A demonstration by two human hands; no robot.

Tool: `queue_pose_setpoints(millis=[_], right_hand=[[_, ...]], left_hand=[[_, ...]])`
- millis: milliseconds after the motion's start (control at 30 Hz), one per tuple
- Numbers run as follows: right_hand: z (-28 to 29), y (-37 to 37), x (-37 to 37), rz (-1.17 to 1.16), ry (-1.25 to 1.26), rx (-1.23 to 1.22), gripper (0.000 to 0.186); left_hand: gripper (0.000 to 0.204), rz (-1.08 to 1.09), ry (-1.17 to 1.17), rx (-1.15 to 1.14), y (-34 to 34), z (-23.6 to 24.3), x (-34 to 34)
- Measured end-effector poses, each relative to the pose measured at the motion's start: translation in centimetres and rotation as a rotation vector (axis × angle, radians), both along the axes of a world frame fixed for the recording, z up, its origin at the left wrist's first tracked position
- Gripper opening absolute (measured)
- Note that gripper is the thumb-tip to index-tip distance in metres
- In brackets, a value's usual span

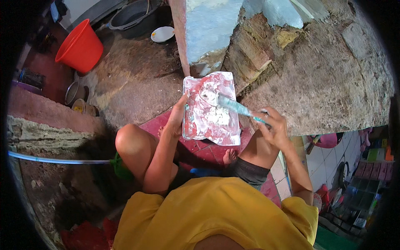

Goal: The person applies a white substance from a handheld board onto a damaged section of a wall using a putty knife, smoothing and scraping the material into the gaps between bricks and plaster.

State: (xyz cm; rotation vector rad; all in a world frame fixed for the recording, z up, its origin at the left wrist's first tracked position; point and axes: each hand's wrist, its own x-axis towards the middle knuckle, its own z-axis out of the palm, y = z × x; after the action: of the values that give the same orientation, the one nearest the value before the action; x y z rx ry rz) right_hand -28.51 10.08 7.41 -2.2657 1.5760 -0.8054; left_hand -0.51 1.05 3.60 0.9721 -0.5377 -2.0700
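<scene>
My left hand (178,113) grips the left edge of a flat red tray (190,121), its thumb on the upper face and its other fingers mostly hidden beneath. White paste (218,116) is smeared over most of the tray, thickest in the middle. From the right, my right hand (271,126) is closed round the end of a long pale-teal tool (234,106). White smears coat the tool, and its far end rests in the paste; whether that end is a brush or a blade I cannot make out. The tray is above red floor tiles (204,156), between my bent knees.
Just beyond the tray stands a pillar (208,31) with patchy light-blue and white paint. A rough concrete slab (308,83) spreads to the right. Far left are a red bucket (85,48), a black basin (132,18) and a white plate (163,34). A pale hose (62,160) runs at the left.
</scene>
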Motion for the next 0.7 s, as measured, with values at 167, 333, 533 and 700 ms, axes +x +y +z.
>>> queue_pose_setpoints(millis=[167,333,533,700], right_hand=[[-0.2,1.4,1.4,-0.008,0.124,-0.111,0.035],[-0.4,1.5,1.2,0.044,0.040,-0.203,0.029],[-0.6,2.0,1.6,0.028,-0.014,-0.275,0.025],[-0.7,2.2,1.3,0.030,0.005,-0.254,0.025]], left_hand=[[0.046,0.118,0.095,-0.022,0.0,-0.7,0.0],[0.043,0.142,0.142,-0.033,-0.2,-1.1,0.3],[0.043,0.161,0.144,0.004,-0.2,-0.5,0.2],[0.044,0.163,0.122,-0.030,-0.4,-1.3,0.8]])
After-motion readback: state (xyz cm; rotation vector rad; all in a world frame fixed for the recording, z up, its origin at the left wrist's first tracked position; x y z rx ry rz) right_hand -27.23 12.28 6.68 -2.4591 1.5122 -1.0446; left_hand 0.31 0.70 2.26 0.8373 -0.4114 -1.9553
